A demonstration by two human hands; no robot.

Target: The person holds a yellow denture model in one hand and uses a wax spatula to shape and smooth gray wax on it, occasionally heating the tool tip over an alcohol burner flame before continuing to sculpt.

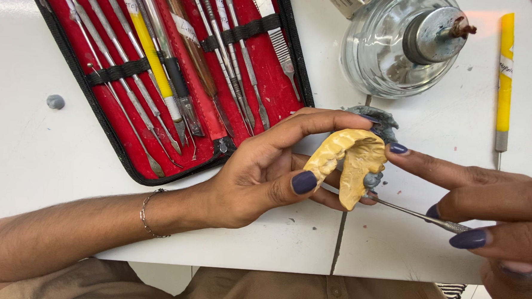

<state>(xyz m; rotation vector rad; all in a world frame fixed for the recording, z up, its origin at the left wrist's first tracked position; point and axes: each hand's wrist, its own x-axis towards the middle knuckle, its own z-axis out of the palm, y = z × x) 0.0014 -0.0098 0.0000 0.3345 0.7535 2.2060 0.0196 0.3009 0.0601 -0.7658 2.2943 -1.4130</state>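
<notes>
Dental lab: open red roll-up case of slim metal carving instruments (180, 68) at eleven o'clock, clear glass spirit lamp (402, 45) at one

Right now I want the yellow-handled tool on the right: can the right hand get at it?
Probably not yet: the right hand already holds a metal tool, though nothing blocks the yellow-handled tool.

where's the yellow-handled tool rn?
In the head view the yellow-handled tool lies alone on the white table at the far right, beside the glass burner and beyond the right hand.
</notes>
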